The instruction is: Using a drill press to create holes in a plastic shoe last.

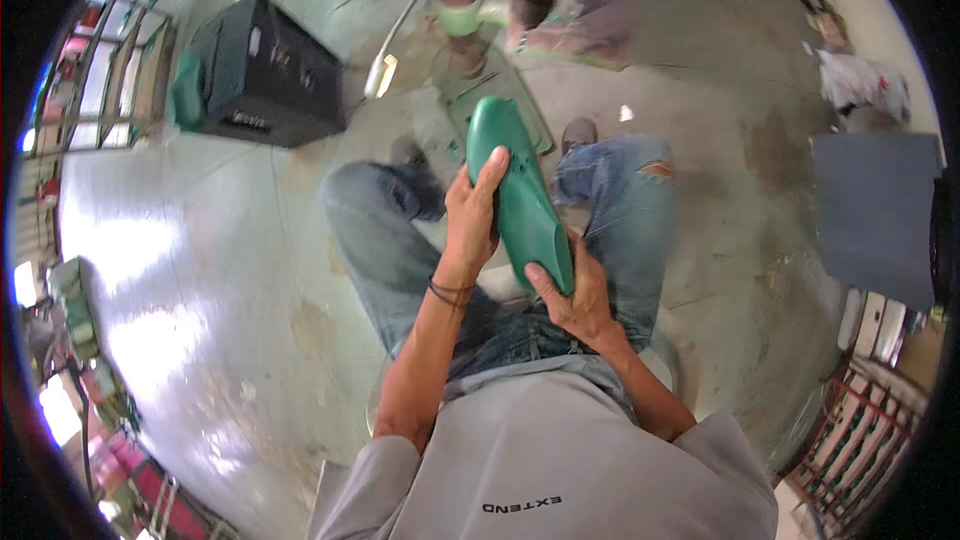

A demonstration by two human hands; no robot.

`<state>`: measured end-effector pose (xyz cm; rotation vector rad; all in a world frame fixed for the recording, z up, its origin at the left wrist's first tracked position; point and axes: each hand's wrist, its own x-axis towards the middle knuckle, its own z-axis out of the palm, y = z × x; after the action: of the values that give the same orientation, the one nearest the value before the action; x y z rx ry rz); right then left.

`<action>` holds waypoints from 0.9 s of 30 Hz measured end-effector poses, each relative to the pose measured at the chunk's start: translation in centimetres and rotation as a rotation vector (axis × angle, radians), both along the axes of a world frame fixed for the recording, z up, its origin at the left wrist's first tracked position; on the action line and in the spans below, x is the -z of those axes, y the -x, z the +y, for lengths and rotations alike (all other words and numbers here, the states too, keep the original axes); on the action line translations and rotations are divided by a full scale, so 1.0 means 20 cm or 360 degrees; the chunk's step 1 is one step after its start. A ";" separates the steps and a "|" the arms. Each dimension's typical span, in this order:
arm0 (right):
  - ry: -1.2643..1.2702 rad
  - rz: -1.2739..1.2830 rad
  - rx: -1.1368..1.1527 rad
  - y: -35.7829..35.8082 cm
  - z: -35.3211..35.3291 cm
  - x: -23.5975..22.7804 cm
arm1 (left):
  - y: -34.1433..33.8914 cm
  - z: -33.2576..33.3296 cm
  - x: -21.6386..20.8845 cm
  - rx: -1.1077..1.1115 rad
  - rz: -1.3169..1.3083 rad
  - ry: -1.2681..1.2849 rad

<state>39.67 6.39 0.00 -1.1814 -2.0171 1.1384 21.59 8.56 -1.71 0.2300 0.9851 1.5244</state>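
Between my knees I hold a green plastic shoe last (pixel 522 195), tilted with its rounded end away from me. My left hand (pixel 474 208) grips its left side near the middle, thumb lying on the upper surface beside some small dark holes. At the near, narrower end my right hand (pixel 580 298) is closed round it, thumb on top. The fingers beneath the last are mostly hidden.
Beyond my feet is a flat greenish tray or board (pixel 535 125), with another person's leg (pixel 460 15) behind it. A dark box (pixel 265 70) stands at the far left, a grey-topped surface (pixel 875 215) to the right. A white cable (pixel 405 15) hangs ahead, and racks (pixel 855 435) line the sides.
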 end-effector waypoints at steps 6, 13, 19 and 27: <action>0.0605 0.0499 0.0528 0.02 0.32 0.09 | -0.14 -0.02 0.08 0.0201 0.1116 -0.0041; 0.0284 -0.0031 0.1027 0.07 1.50 0.54 | 0.53 -0.13 -0.20 -0.0874 0.1554 -0.0113; 0.0075 -0.0921 0.0824 0.16 1.96 0.66 | 1.64 -0.16 -0.20 -0.1819 0.2333 0.0473; -0.0989 -0.1124 0.0030 0.08 1.98 0.85 | 3.07 -0.27 0.03 -0.0257 0.2919 0.1443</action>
<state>38.02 46.02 -16.91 -1.3462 -2.5723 0.0023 -39.73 3.16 -2.23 0.9435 2.9966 0.4626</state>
